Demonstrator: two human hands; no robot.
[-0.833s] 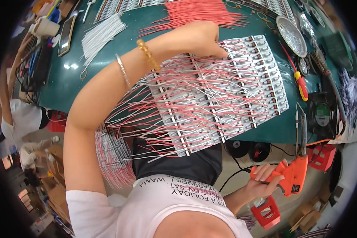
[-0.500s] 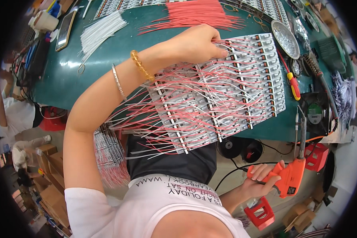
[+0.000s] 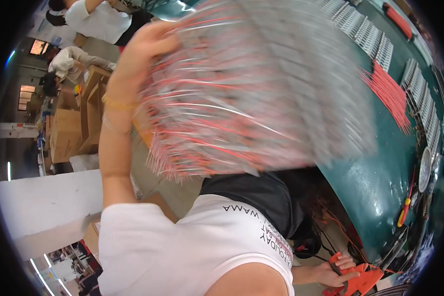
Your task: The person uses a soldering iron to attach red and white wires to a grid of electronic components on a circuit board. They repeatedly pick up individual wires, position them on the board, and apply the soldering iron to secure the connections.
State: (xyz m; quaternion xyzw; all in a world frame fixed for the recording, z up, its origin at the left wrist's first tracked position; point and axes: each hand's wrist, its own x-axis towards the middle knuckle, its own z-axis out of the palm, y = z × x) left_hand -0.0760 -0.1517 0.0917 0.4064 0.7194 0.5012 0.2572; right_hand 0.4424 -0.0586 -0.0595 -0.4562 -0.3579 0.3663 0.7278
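Observation:
My left hand (image 3: pixel 150 44) grips the edge of a wide panel of grey metal modules (image 3: pixel 301 84), blurred by motion, held up in front of my body at the left of the table. Many thin red and white wires (image 3: pixel 202 108) trail from the panel, hanging toward the lower left. Low on the right, my right hand (image 3: pixel 333 274) is wrapped round the handle of an orange soldering gun (image 3: pixel 362 281). Its tip is hard to make out near the table's edge.
On the green table (image 3: pixel 360 192) lie a bundle of red wires (image 3: pixel 392 98), rows of metal modules (image 3: pixel 365 34), a round metal dish (image 3: pixel 425 167) and a red-yellow screwdriver (image 3: pixel 404 212). Cardboard boxes (image 3: pixel 66 135) stand on the floor to the left. Other people are further off, upper left.
My view has swung to the left. My left hand has lifted the wired panel off the table and carried it leftward. The soldering gun stays in my right hand.

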